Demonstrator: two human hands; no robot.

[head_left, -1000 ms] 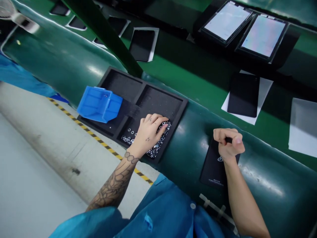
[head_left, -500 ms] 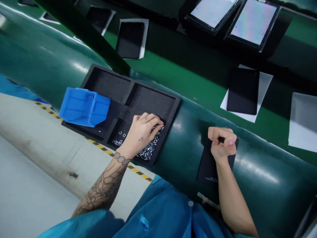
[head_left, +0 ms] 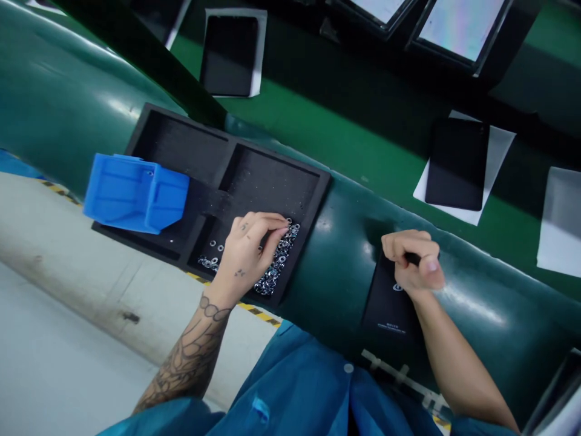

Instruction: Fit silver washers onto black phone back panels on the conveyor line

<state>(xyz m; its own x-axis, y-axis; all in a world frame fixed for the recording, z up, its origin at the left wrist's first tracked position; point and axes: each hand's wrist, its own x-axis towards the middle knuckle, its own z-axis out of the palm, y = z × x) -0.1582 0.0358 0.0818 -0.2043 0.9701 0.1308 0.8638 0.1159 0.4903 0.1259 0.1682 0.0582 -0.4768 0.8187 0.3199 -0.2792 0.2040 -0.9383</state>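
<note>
My left hand [head_left: 245,257] is over the front right compartment of a black divided tray [head_left: 320,194]. Its thumb and forefinger are pinched together at a small shiny metal ring [head_left: 289,221], above a heap of similar metal rings [head_left: 272,278]. A few loose rings lie on the other side of that hand. To the right, my right hand [head_left: 411,260] is curled closed over the top of a black flat panel [head_left: 385,309], which has small light printing and a round mark. Whatever is inside those curled fingers is hidden.
A blue plastic bin [head_left: 131,194] rests on the tray's left part. Beyond the green padded edge [head_left: 358,203], black tablet-like panels [head_left: 458,163] lie on white sheets. A dark green post [head_left: 149,57] slants behind the tray. Lit screens [head_left: 460,27] stand at the back.
The view has shifted a little. My left thumb and forefinger have lifted slightly from the heap, with a ring at their tips. My right hand stays closed, and more of the panel beneath shows.
</note>
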